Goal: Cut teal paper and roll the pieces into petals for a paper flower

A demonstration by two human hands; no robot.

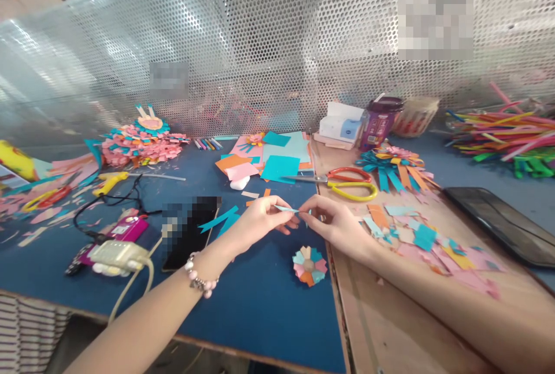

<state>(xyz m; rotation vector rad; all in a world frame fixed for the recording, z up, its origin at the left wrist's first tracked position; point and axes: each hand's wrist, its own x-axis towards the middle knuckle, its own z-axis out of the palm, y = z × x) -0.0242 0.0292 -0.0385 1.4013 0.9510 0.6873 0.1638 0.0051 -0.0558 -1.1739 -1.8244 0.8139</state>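
Note:
My left hand (260, 221) and my right hand (333, 221) meet above the blue table top (260, 299), and both pinch the same thin teal paper strip (287, 208) held level between their fingertips. A bead bracelet sits on my left wrist. Just below the hands lies a small round paper flower (309, 265) of pink, teal and orange petals. Loose teal strips (223, 219) lie to the left of my left hand.
Scissors with orange and yellow handles (349, 183) lie behind the hands, by teal and orange paper sheets (280, 167). A phone (188, 232) and charger (117, 254) sit left; a dark tablet (498, 221) right. Paper scraps (427, 241) cover the wooden board. A perforated metal screen stands behind.

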